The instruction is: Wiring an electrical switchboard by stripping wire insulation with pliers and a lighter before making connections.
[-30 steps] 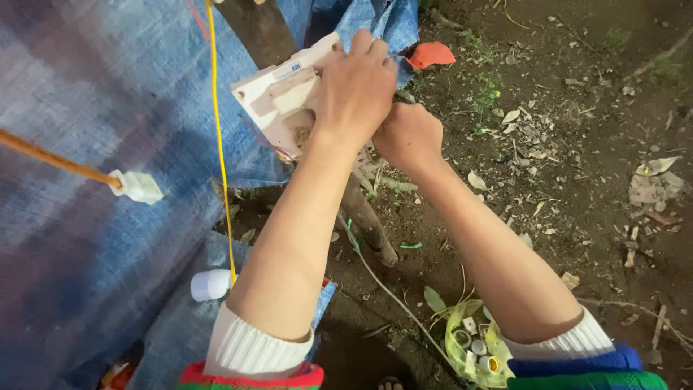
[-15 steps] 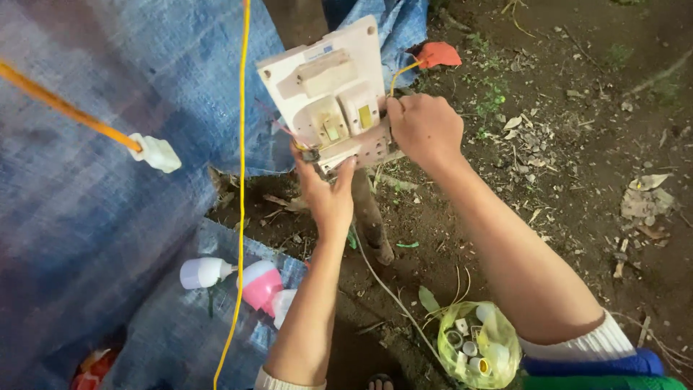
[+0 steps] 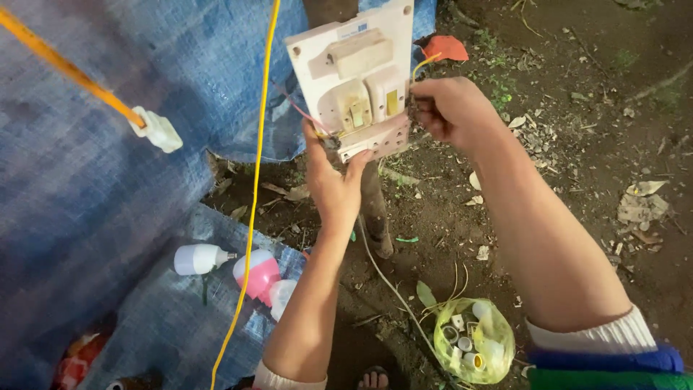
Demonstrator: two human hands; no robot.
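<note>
I see my left hand (image 3: pixel 336 184) under the white switch board (image 3: pixel 357 79), its grip clamped on the board's lower edge, raised above the dirt ground. My right hand (image 3: pixel 451 108) is at the board's right edge, grip pinched together on a thin yellow wire (image 3: pixel 422 65). A small blue-and-white label sits at the board's top. On the blue tarp (image 3: pixel 108 195) lie a white bulb (image 3: pixel 198 258) and a pink bulb (image 3: pixel 258 274); a clear bag of white fittings (image 3: pixel 473 339) rests on the ground.
</note>
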